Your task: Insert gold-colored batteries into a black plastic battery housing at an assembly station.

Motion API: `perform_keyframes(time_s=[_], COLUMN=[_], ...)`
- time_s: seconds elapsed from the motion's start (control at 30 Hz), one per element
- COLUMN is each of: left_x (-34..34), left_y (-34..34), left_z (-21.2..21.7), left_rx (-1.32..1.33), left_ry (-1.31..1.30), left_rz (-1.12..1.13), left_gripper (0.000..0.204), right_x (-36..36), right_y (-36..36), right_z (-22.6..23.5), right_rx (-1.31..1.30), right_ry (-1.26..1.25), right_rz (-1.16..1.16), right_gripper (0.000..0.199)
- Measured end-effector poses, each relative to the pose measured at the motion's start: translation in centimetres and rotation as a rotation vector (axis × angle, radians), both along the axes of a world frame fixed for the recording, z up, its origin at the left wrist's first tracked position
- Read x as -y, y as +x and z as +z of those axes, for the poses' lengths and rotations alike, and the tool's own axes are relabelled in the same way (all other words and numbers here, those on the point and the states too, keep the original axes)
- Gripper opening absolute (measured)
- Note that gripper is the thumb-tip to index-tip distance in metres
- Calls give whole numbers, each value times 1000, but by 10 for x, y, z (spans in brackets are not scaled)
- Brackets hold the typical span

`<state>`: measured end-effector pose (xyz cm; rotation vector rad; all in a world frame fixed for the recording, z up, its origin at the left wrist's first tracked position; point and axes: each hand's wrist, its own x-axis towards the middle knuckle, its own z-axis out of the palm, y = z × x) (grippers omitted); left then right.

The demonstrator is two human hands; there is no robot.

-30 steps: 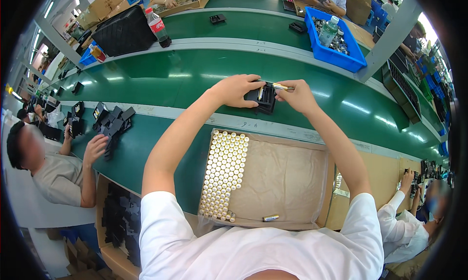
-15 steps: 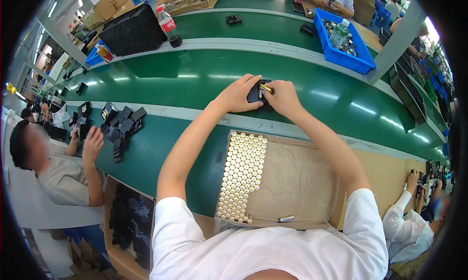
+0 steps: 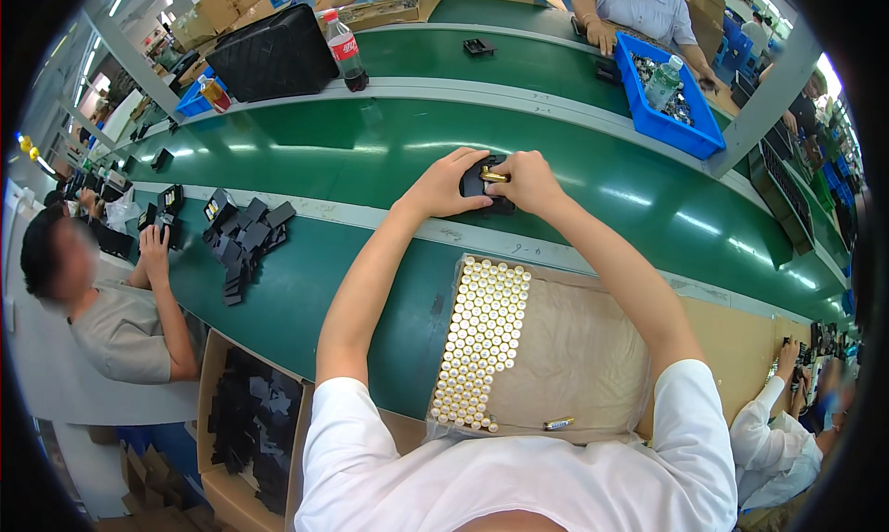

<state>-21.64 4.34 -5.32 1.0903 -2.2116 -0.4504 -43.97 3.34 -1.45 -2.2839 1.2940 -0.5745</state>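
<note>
Black plastic case point(image 3: 475, 177) in the left hand point(image 3: 443, 186), over the green bench point(image 3: 333, 129) just beyond the pale rail point(image 3: 333, 212) — clamped, with fingers along the far edge and thumb at the near edge. Holds a gold battery point(image 3: 493, 175) in the right hand point(image 3: 530, 182), pinched between thumb and fingers at the case; cannot tell its seating there, with fingertips in the way. Cannot tell contact between case and bench either. Nearer the white shirt point(image 3: 519, 486), a shallow box point(image 3: 593, 347): upright batteries point(image 3: 486, 328) packed close along its left side, brown lining bare to the right, one loose battery point(image 3: 559, 424) lying near the front edge. Off to the left, a heap of black parts point(image 3: 248, 240) on the table point(image 3: 403, 347) near a worker point(image 3: 120, 328), with an open carton point(image 3: 236, 486) of dark pieces point(image 3: 255, 412) below. Across the bench, a red-labelled bottle point(image 3: 345, 55) beside a black crate point(image 3: 278, 55) — and farther right, a blue bin point(image 3: 681, 141) of metal bits point(image 3: 683, 111) with a green bottle point(image 3: 663, 83) inside.
</note>
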Motion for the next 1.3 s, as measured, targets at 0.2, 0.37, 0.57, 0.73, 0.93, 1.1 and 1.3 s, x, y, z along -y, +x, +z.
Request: perform_keyframes(time_s=[0.2,0.37,0.57,0.73,0.93,1.1,1.3], left_x=[4,-4,1,3,11,15,15], left_y=[20,30,35,47,63,66,84], left_z=[4,0,-7,-15,-23,-24,-20], left_rx=[6,37,-101,-236,-327,-300,-315], left_ry=[4,-88,8,99,154,155,180], left_rz=[23,51,123,144,216,324,353], left_gripper=[78,78,72,68,60,55,57], right_x=[13,24,26,36,60,63,67], right_y=[10,11,45,59,63,83,123], right_z=[0,3,-18,-20,-1,1,-18], right_rx=[25,203,209,346,386,280,384], right_ry=[-79,-94,-22,101,265,156,-83], right_rz=[118,125,191,65,24,26,39], right_gripper=[26,27,25,25,25,24,16])
